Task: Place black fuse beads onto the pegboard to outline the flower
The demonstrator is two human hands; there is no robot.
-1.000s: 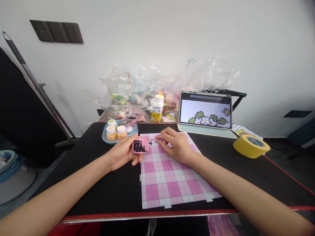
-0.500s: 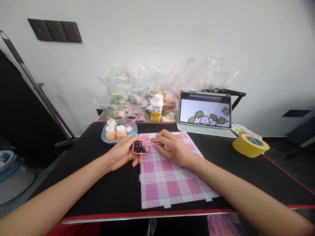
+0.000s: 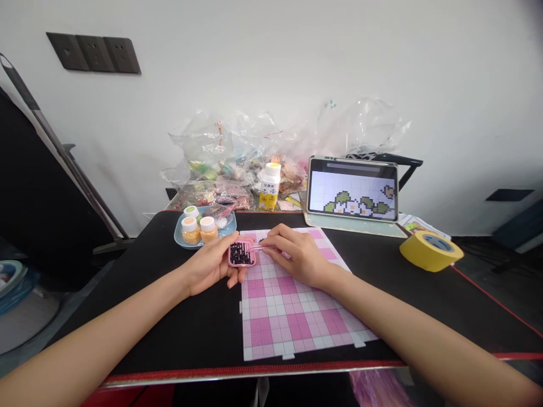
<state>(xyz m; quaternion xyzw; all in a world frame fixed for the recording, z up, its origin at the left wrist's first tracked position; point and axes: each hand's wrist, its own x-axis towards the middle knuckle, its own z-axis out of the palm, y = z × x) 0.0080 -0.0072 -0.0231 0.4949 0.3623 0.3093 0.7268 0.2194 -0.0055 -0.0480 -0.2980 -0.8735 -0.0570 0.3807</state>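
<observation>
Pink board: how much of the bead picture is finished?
Barely started: the pink board looks almost bare. The left hand holds a tray of black beads; the right hand points pink tweezers at it. Nearly all of the tablet pattern is left.

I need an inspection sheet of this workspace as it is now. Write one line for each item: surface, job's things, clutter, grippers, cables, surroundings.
Surface: black table with a red front edge; a pink checked pegboard lies flat on it.
Job's things: pink bead tray holding black beads; pink tweezers, tips at the tray.
Clutter: blue plate with three small jars; white bottle; tablet showing a pixel pattern; yellow tape roll; plastic bags at the back.
Grippers: left hand holds the tray; right hand pinches the tweezers over the pegboard.
Cables: nothing seen.
Surroundings: white wall, dark wall sockets, grey pole leaning at the left.
</observation>
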